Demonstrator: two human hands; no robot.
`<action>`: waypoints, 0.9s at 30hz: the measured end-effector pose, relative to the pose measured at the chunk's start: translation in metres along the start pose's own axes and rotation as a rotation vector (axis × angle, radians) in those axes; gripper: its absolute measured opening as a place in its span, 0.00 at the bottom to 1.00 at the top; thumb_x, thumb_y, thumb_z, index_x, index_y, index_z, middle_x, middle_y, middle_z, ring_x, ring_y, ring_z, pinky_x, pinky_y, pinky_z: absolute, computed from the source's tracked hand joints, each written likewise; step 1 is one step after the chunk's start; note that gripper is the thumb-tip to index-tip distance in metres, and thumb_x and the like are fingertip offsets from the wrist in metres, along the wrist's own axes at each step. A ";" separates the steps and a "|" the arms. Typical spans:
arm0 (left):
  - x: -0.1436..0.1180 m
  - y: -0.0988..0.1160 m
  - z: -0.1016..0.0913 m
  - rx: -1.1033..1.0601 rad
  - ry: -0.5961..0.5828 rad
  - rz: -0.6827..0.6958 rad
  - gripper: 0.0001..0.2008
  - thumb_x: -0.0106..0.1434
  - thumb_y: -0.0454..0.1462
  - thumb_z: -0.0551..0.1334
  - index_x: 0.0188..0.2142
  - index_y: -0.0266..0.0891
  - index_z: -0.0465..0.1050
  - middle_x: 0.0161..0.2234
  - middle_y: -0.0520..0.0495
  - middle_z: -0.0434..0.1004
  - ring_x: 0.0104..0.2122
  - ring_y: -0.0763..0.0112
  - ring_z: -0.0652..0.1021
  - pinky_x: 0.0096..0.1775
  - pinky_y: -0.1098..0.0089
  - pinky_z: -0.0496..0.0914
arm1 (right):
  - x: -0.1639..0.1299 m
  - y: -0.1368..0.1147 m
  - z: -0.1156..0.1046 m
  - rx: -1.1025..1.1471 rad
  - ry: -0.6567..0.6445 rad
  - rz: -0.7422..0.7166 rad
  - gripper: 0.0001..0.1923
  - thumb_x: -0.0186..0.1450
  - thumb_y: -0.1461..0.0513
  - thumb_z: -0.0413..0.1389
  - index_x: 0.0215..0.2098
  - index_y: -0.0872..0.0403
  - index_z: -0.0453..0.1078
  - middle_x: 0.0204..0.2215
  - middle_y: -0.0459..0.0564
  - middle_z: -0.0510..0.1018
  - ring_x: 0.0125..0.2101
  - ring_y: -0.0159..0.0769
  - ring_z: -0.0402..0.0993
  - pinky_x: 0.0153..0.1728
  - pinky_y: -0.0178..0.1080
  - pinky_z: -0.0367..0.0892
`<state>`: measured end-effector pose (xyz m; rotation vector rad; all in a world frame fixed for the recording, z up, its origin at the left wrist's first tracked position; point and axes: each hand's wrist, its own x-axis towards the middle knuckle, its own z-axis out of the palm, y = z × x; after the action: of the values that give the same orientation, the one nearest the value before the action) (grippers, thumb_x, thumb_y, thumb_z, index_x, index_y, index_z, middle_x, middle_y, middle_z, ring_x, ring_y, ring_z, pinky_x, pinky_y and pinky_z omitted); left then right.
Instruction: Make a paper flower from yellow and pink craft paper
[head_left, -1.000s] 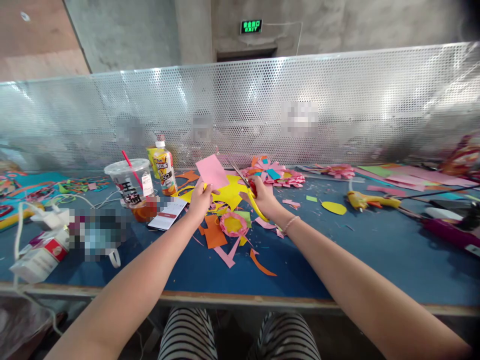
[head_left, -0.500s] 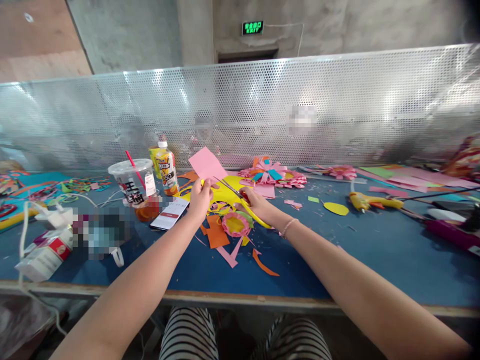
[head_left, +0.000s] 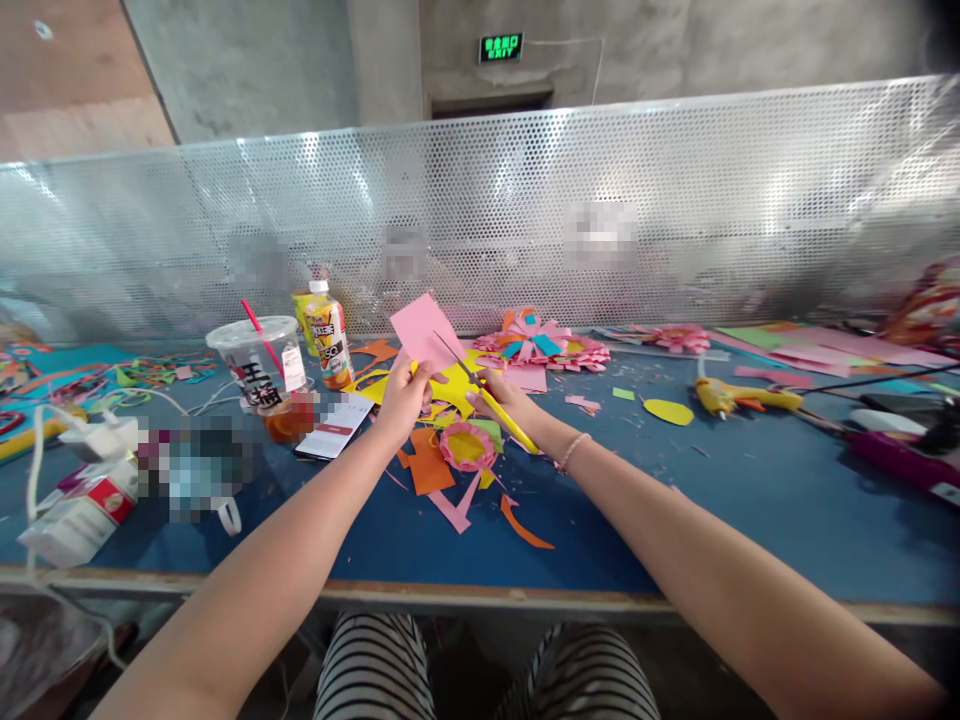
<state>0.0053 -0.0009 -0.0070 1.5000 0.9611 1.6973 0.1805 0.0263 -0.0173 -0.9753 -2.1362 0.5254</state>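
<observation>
Pinched in my left hand [head_left: 407,393] is a piece of pink paper [head_left: 421,328], held up above the table with its flat face toward me. My right hand [head_left: 510,400] is closed round the yellow handles of a pair of scissors [head_left: 504,412]. The blades point up and left and lie across the right part of the pink paper. Below my hands are yellow paper [head_left: 382,388] with cut-outs, an orange paper piece [head_left: 430,465] and a pink paper flower [head_left: 466,447] with a yellow centre.
A phone [head_left: 335,428], a plastic cup [head_left: 259,375] with a red straw and a drink pouch [head_left: 330,335] stand or lie at the left. Larger paper flowers [head_left: 536,340] are behind my hands. To the right lies a yellow glue gun [head_left: 742,398]. A perforated metal screen [head_left: 480,200] borders the back.
The pink paper has shifted slightly right and turned. The scissor blades have come together more and now reach over the paper, and the handles have closed.
</observation>
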 end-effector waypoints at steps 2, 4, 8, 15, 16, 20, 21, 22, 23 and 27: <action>0.000 0.000 0.000 -0.009 0.003 -0.003 0.10 0.57 0.44 0.55 0.30 0.38 0.60 0.26 0.51 0.73 0.14 0.85 0.58 0.16 0.78 0.51 | 0.000 0.000 0.000 -0.007 -0.004 0.006 0.16 0.59 0.50 0.49 0.40 0.51 0.59 0.31 0.47 0.71 0.31 0.36 0.66 0.33 0.40 0.62; 0.000 -0.001 0.000 -0.013 -0.001 0.001 0.10 0.57 0.43 0.55 0.29 0.38 0.60 0.26 0.51 0.73 0.14 0.86 0.58 0.16 0.78 0.51 | 0.000 -0.001 -0.001 -0.008 -0.010 -0.003 0.16 0.59 0.50 0.49 0.40 0.51 0.59 0.29 0.47 0.70 0.30 0.35 0.66 0.33 0.39 0.62; 0.000 -0.001 -0.001 0.002 -0.005 0.005 0.10 0.58 0.43 0.55 0.28 0.38 0.60 0.26 0.50 0.73 0.14 0.85 0.59 0.16 0.78 0.52 | -0.001 -0.003 -0.002 0.002 -0.016 -0.021 0.17 0.59 0.50 0.49 0.42 0.51 0.58 0.28 0.46 0.70 0.29 0.35 0.66 0.32 0.38 0.62; 0.001 -0.002 -0.002 -0.020 -0.017 0.014 0.11 0.58 0.43 0.55 0.28 0.37 0.60 0.26 0.50 0.73 0.14 0.85 0.59 0.16 0.78 0.52 | -0.001 -0.003 -0.002 -0.049 0.001 -0.034 0.17 0.60 0.50 0.48 0.41 0.52 0.60 0.27 0.47 0.70 0.28 0.34 0.66 0.30 0.37 0.61; 0.001 -0.002 -0.002 -0.020 -0.019 0.014 0.11 0.58 0.43 0.55 0.28 0.37 0.61 0.26 0.50 0.73 0.14 0.85 0.59 0.16 0.78 0.52 | -0.001 -0.004 -0.002 -0.063 0.004 -0.033 0.17 0.60 0.50 0.48 0.41 0.52 0.60 0.27 0.46 0.70 0.28 0.34 0.66 0.30 0.36 0.61; 0.001 -0.003 -0.002 -0.024 -0.016 0.015 0.11 0.58 0.43 0.55 0.28 0.37 0.60 0.25 0.50 0.72 0.14 0.85 0.60 0.16 0.79 0.53 | -0.001 -0.007 -0.004 -0.109 0.007 -0.025 0.17 0.60 0.50 0.47 0.40 0.53 0.60 0.25 0.46 0.70 0.27 0.33 0.66 0.28 0.35 0.60; 0.001 -0.003 -0.002 -0.024 -0.014 0.015 0.11 0.58 0.43 0.55 0.27 0.37 0.60 0.25 0.50 0.72 0.14 0.86 0.59 0.16 0.79 0.53 | -0.001 -0.008 -0.004 -0.117 0.005 -0.023 0.17 0.60 0.50 0.47 0.40 0.54 0.60 0.25 0.46 0.70 0.26 0.33 0.66 0.28 0.34 0.60; 0.001 -0.003 -0.002 -0.024 -0.012 0.014 0.11 0.58 0.43 0.55 0.27 0.37 0.60 0.25 0.50 0.72 0.14 0.86 0.59 0.16 0.79 0.53 | -0.002 -0.010 -0.004 -0.126 0.005 -0.020 0.17 0.61 0.50 0.47 0.40 0.54 0.61 0.25 0.47 0.71 0.26 0.33 0.67 0.28 0.34 0.60; 0.001 -0.003 -0.002 -0.024 -0.012 0.014 0.11 0.58 0.43 0.55 0.27 0.37 0.60 0.25 0.50 0.72 0.13 0.86 0.59 0.16 0.79 0.53 | -0.002 -0.011 -0.005 -0.138 0.006 -0.018 0.16 0.61 0.51 0.47 0.39 0.54 0.61 0.25 0.47 0.71 0.26 0.33 0.67 0.28 0.34 0.60; 0.001 -0.002 -0.002 -0.035 -0.018 0.015 0.10 0.58 0.42 0.55 0.28 0.37 0.60 0.25 0.51 0.72 0.13 0.86 0.59 0.16 0.79 0.53 | -0.002 -0.016 -0.006 -0.204 -0.006 -0.003 0.14 0.62 0.52 0.45 0.33 0.54 0.62 0.24 0.47 0.71 0.26 0.33 0.68 0.27 0.33 0.60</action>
<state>0.0037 0.0005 -0.0081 1.5002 0.9082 1.7000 0.1782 0.0151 -0.0047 -1.0816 -2.2281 0.3128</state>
